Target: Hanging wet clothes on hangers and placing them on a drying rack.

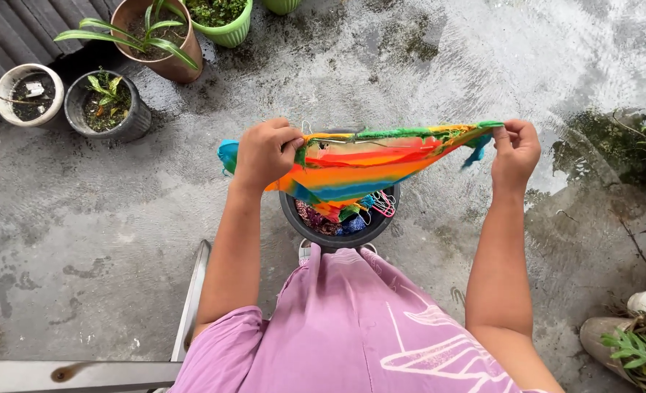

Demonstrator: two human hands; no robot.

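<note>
**Holding a striped cloth stretched out over a bucket**

Looking straight down here, closest thing is the pink shirt (352,327) with a white line drawing on it, and both bare arms reaching forward from it. A metal rail (192,302) runs along the lower left, beside the left arm.

Left hand (265,154) is curled into a closed fist around one end of the cloth (367,164), fingers wrapped over the top edge, with a bit of turquoise fabric sticking out past the knuckles on the far left. Right hand (516,149) is doing a finer pinch: thumb and fingertips closed tight on the green corner at the other end, a small teal scrap dangling just below it. So both hands are clamped shut on the same piece, and it's pulled fairly taut between them.

The cloth is bright stripes, orange, red, yellow, green and blue. It sags down in the middle into a point, and that point hangs right over the dark bucket (337,233) sitting on the ground just in front of the feet. Inside the bucket are more coloured fabrics and what look like some pink and blue wire hangers.

Ground is wet grey concrete (97,218) with mossy patches. Further away, top left, a cluster of plant pots (108,109), plus more greenery at the right edge.
</note>
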